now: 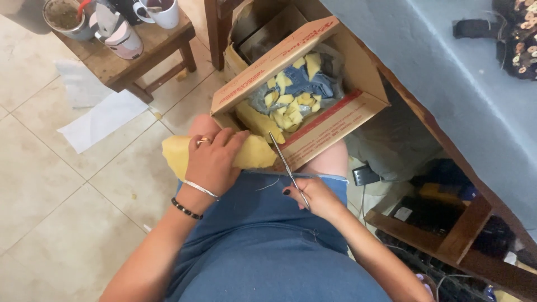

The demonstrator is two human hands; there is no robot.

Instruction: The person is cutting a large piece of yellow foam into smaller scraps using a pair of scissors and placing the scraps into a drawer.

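While gripped, yellow foam (254, 154), ragged, squashed

A low wooden stool (146, 51) stands on the tiled floor (50, 184) and carries a white mug (162, 11), a pink-and-white lidded cup (124, 38) and a round container (66, 18). Sheets of white paper (100, 118) lie on the tiles just beside it. To the right, a blue-covered table (447, 89) bears a dark sequined bag (517, 39).

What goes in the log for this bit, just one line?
left hand: grips yellow foam | right hand: holds scissors | cardboard box: foam bits
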